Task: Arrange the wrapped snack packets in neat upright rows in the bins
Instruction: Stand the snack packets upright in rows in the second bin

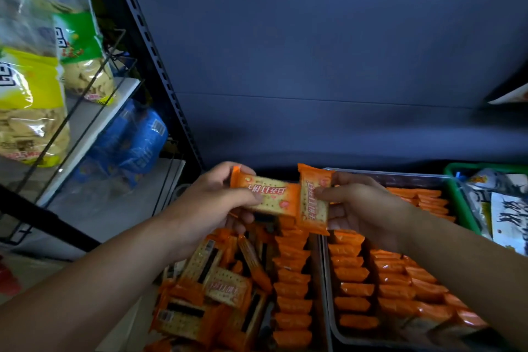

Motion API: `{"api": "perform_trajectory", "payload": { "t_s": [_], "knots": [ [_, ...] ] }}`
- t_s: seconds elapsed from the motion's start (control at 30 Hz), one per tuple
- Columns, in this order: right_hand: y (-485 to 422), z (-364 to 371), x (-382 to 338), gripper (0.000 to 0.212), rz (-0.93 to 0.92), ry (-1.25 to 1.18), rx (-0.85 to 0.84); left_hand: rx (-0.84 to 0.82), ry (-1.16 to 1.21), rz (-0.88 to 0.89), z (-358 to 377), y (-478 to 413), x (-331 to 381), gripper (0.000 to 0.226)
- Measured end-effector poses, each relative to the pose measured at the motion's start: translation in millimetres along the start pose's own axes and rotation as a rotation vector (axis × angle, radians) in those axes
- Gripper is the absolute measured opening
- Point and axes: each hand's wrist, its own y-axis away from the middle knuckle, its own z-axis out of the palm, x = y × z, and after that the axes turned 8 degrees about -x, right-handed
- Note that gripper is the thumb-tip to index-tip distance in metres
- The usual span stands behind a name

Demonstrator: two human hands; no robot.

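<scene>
Two packets point(267, 194) point(313, 200) are being held side by side above the left bin point(316, 280); the right bin point(331, 331) is lying beside it.

Your left hand point(211, 197) and right hand point(363, 208) are bare, no gloves or rings; both forearms, entering from seven and four o'clock, show no sleeves.

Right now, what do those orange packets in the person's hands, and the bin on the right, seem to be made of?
The orange packet in the left hand and the one in the right hand look like thin glossy plastic film: they shine, and their ends are crimped. A clear window seems to show the cracker inside. The right bin looks like clear or greyish hard plastic, judging by its smooth, see-through rim, though dim light leaves this uncertain.
</scene>
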Motion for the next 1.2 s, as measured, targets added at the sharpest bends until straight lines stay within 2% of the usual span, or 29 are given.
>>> {"api": "perform_trajectory", "payload": {
  "t_s": [0.1, 0.27, 0.47, 0.67, 0.8, 0.97, 1.07, 1.13, 1.2],
  "knots": [
    [0, -1, -2, 0.016, -0.002, -0.033, 0.032, 0.026, -0.007, 0.005, 5, 3, 1, 0.041],
    [0, 1, -4, 0.015, -0.008, -0.054, -0.003, 0.082, -0.08, 0.006, 17, 8, 2, 0.031],
    [4, 5, -7, 0.036, -0.003, -0.106, -0.059, 0.056, -0.089, -0.022, 33, 6, 0, 0.039],
    [11, -3, -12, 0.026, -0.026, -0.07, 0.003, 0.036, -0.201, 0.023, 34, 2, 3, 0.027],
    [13, -6, -11, 0.024, -0.025, -0.066, 0.029, 0.107, -0.061, -0.018, 34, -2, 4, 0.024],
    [15, -6, -13, 0.028, -0.013, -0.064, -0.003, 0.034, 0.139, -0.065, 40, -1, 0, 0.028],
    [17, 3, -11, 0.041, -0.028, -0.022, -0.07, 0.0, -0.025, -0.038, 50, -1, -9, 0.023],
    [17, 10, -7, 0.04, -0.065, 0.09, -0.034, -0.026, -0.238, 0.042, 49, -3, -12, 0.016],
    [16, 13, -4, 0.032, -0.086, 0.205, 0.038, -0.085, -0.546, 0.152, 35, -10, -16, 0.014]
  ]
}}
